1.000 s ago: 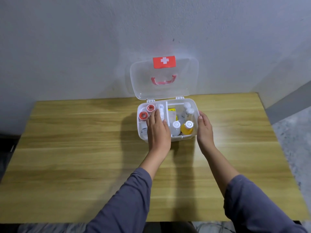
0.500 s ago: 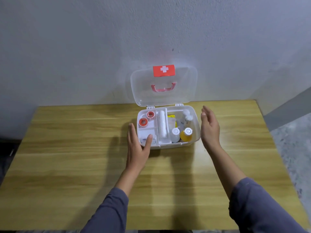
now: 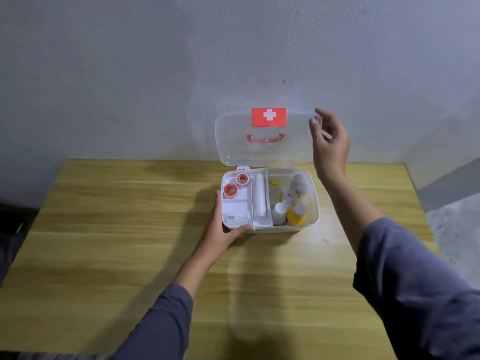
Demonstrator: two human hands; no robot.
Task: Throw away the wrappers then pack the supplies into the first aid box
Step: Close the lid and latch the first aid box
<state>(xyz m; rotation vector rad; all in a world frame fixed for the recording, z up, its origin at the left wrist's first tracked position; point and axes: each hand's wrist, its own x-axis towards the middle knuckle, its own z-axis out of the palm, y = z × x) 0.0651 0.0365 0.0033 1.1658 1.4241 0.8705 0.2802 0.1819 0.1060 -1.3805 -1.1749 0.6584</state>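
The white first aid box (image 3: 314, 203) stands open at the back middle of the table. Its clear lid (image 3: 233, 141) is upright, with a red cross label and a pink handle. Inside lie two red tape rolls (image 3: 230, 189), a white gauze roll (image 3: 259, 198), a yellow bottle (image 3: 296, 215) and clear bottles (image 3: 279, 213). My left hand (image 3: 220, 231) grips the box's front left corner, thumb on the front wall. My right hand (image 3: 328, 141) is raised at the lid's upper right corner, fingers pinching its edge.
The wooden table (image 3: 130, 229) ends at a grey wall (image 3: 130, 74) right behind the box. Its right edge drops to a speckled floor (image 3: 457, 229). A dark object (image 3: 10, 229) sits beyond the left edge.
My left hand slid from inside the box to its front left corner. My right hand rose from the box's right side to the lid's upper right corner.
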